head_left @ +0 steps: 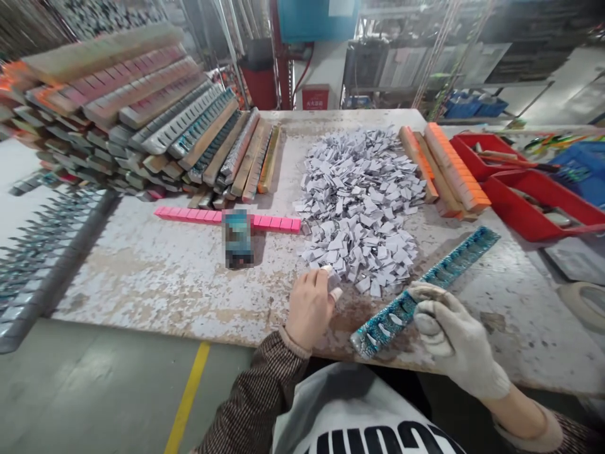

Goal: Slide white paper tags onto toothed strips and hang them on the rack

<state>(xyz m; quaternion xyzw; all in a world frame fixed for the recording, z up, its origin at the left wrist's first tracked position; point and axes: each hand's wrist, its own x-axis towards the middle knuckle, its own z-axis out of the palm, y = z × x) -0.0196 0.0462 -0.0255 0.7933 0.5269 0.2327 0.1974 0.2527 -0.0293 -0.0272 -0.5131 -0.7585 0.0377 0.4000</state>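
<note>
My left hand (pixel 312 306), bare with white covers on the fingertips, is at the near edge of a heap of small white pieces (pixel 362 189). Its thumb and forefinger close around one small white piece (pixel 333 277). A teal, glittery slotted strip (pixel 456 257) lies slantwise on the table to the right. Several white pieces (pixel 384 330) sit in slots toward its near end. Over the strip's middle is my right hand (pixel 449 337) in a white glove, fingers curled and fingertips against the strip. Whatever is between those fingers is hidden.
A pink strip (pixel 276 223) lies left of the heap, a blurred-out object (pixel 238 239) across it. Stacked slotted bars (pixel 155 107) fill the back left. Orange bars (pixel 456 167) and red bins (pixel 543 205) stand at right. A roll of tape (pixel 583 302) lies at the right.
</note>
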